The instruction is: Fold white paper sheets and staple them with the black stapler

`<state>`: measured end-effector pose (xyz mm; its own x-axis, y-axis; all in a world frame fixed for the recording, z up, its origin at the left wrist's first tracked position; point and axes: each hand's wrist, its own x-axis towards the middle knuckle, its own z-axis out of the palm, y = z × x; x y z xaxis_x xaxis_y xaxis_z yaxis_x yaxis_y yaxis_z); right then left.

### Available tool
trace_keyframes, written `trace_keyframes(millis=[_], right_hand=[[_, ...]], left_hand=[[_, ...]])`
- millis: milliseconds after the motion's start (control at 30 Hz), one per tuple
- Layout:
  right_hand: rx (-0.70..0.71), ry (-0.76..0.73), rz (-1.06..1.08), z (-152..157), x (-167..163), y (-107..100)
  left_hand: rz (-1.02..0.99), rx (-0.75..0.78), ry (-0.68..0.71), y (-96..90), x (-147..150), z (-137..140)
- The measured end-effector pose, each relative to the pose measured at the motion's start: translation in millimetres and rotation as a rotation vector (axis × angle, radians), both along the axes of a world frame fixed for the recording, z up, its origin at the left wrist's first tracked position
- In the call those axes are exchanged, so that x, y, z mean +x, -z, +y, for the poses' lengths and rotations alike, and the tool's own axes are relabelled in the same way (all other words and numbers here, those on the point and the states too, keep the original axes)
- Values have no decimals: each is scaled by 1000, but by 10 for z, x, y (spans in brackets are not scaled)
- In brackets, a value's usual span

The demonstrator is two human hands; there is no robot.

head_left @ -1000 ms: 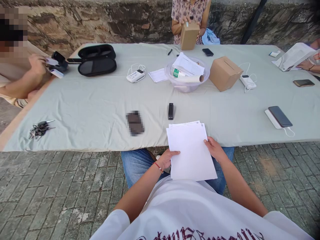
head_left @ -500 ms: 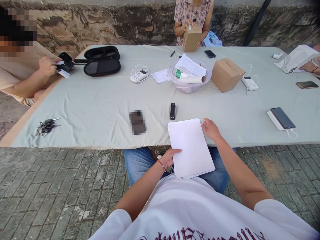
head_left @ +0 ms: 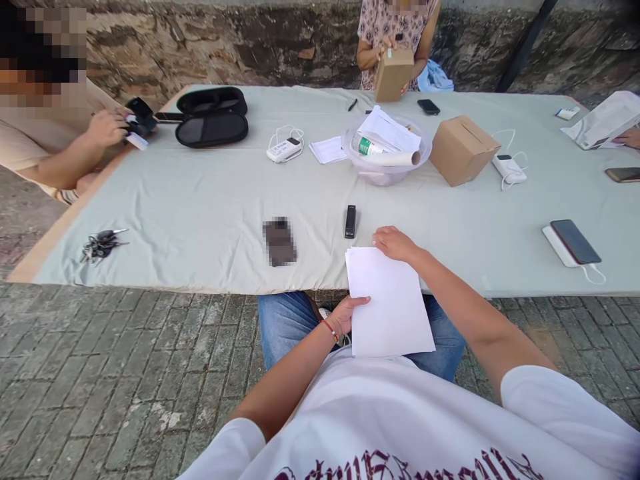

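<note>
A stack of white paper (head_left: 393, 307) rests across my lap, its far end over the table edge, with slightly uneven sheets at the far left corner. My left hand (head_left: 349, 313) grips the stack's left side, thumb on top and fingers beneath. At the far edge, my right hand (head_left: 395, 243) has its fingers bent and together over the top right part of the paper; the fingertips are partly hidden. Just beyond the paper lies a small black device (head_left: 351, 222). To its left is a dark, blurred-out flat object (head_left: 281, 242).
A clear plastic bowl (head_left: 385, 175) holds papers and a roll, beside a cardboard box (head_left: 463, 150). Keys (head_left: 103, 245) lie left; a phone on a white power bank (head_left: 575, 241) lies right. An open black case (head_left: 213, 130) stands farther back. Other people sit around the table.
My right hand has moved left from the stack's right corner onto its far edge, fingers now closer together. My left hand keeps its hold. The view has shifted slightly.
</note>
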<state>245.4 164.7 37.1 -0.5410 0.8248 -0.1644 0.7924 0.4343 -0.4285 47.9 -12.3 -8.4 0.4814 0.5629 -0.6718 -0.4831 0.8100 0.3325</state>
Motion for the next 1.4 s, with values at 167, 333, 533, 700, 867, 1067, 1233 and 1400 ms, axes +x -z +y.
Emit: trace_keyframes(millis=[167, 333, 533, 700, 867, 1067, 1233, 1400], right_hand=[[-8, -45, 60, -69, -79, 2], [21, -99, 22, -145, -259, 67], [65, -63, 70, -199, -404, 133], [52, -149, 78, -218, -466, 165], [42, -115, 115, -241, -572, 217], [108, 158, 271, -246, -236, 27], [-135, 699, 236, -827, 675, -226], [-834, 815, 259, -1801, 1106, -142]], left_hand=[[11, 56, 17, -51, 15, 5], [-2, 70, 21, -46, 52, 21], [5, 64, 19, -16, 72, 19], [27, 38, 3, -35, 86, 28], [15, 58, 11, -45, 111, 23], [41, 47, -54, -16, 60, 15], [54, -17, -137, -1, -56, -6], [18, -78, -151, 21, -81, -20]])
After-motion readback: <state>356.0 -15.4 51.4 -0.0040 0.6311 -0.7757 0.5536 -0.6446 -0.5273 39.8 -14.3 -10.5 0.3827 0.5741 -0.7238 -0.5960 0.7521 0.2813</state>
